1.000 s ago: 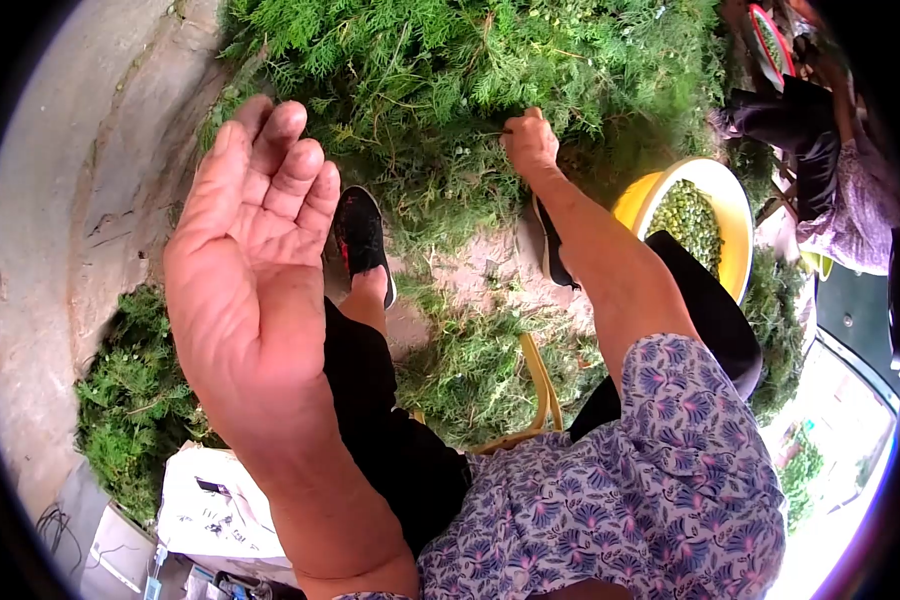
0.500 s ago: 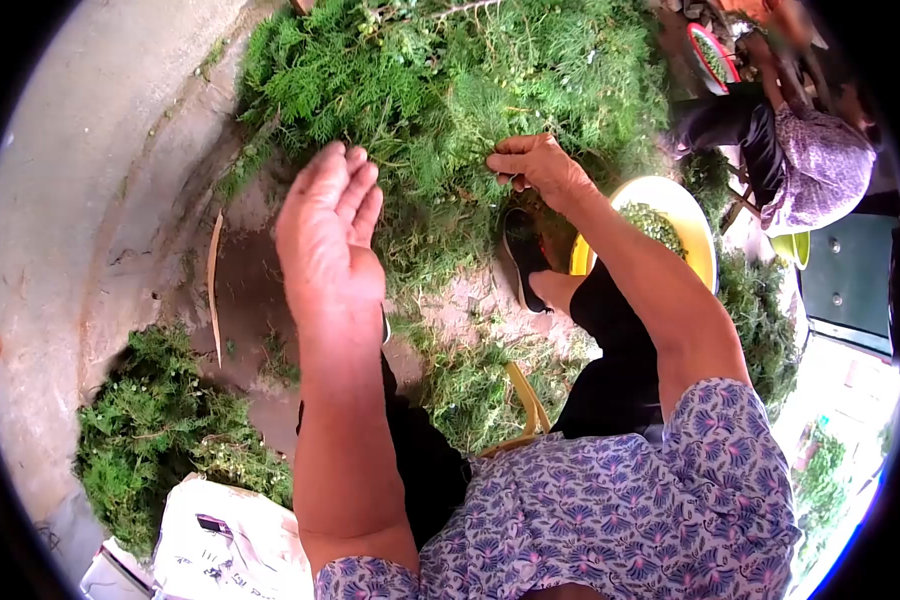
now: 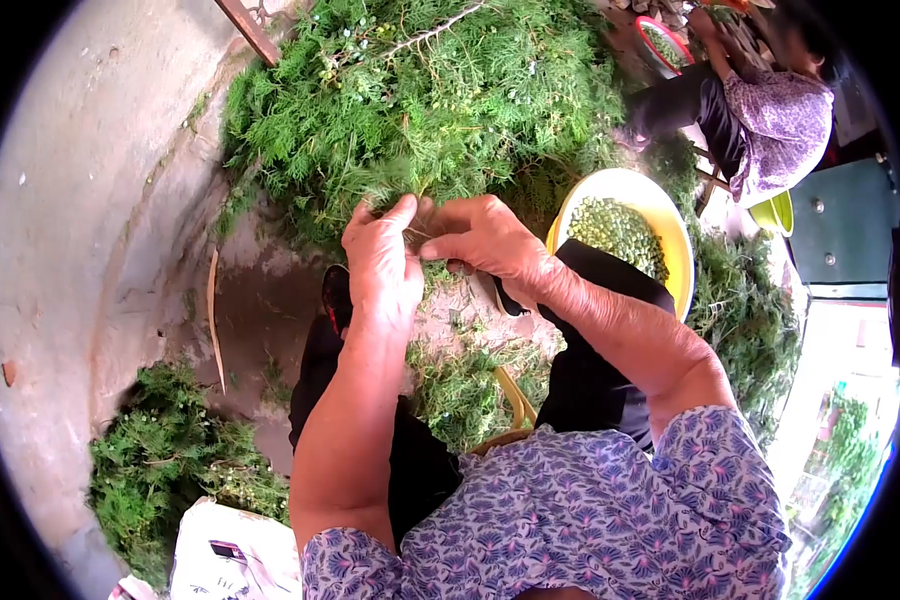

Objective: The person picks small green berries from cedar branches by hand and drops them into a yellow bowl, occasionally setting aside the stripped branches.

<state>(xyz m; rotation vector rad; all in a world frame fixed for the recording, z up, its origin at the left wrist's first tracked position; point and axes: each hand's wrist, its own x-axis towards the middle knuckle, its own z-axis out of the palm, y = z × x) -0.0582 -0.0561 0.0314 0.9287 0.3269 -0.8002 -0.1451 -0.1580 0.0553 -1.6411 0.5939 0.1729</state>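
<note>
Both hands meet in front of a big heap of green evergreen branches [image 3: 400, 110]. My left hand [image 3: 382, 262] is closed, thumb and fingers pinching a thin evergreen sprig [image 3: 413, 182] whose leafy end points away from me. Close beside it, my right hand [image 3: 485, 240] has its fingers pressed together at the stem end of the same sprig. The exact grip of the right fingertips is partly hidden. To the right of my right hand stands a yellow basin [image 3: 679, 250] holding many small green berries [image 3: 615, 232].
Another person in a patterned top [image 3: 782, 120] sits at the upper right, near a red-rimmed basin [image 3: 660, 45]. A smaller evergreen pile [image 3: 170, 450] lies lower left beside a white sack [image 3: 235, 560]. A wall [image 3: 60, 220] runs along the left.
My right hand has come back from the heap toward me and left. My left hand, its fingers extended before, has closed and moved right to meet it at the sprig.
</note>
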